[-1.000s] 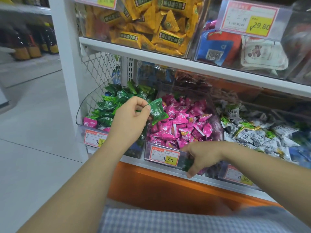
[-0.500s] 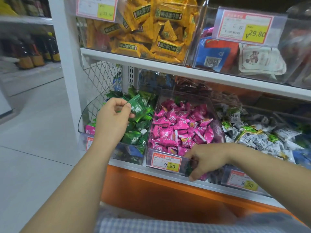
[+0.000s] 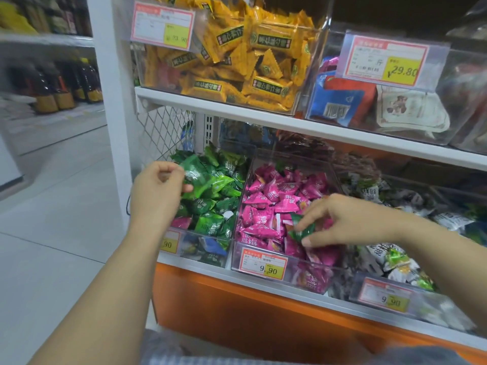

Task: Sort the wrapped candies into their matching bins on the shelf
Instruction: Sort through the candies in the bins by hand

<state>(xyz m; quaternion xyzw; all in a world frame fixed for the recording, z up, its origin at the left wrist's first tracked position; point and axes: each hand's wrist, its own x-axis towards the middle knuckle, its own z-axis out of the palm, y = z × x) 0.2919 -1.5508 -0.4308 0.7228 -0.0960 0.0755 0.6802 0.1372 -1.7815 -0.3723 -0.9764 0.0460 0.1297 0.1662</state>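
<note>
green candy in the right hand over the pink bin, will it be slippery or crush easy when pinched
The green candy is held by just the fingertips of the right hand, so it is probably light. Its glossy wrapper looks slippery, so the grip may slide. The crinkled ends probably flex, though the puffed middle seems firmer.

Clear glossy plastic bins (image 3: 287,164) hold shiny crinkled foil-like candy wrappers (image 3: 266,206), beside a white wire mesh panel (image 3: 163,130) and smooth painted shelf (image 3: 263,119).
</note>
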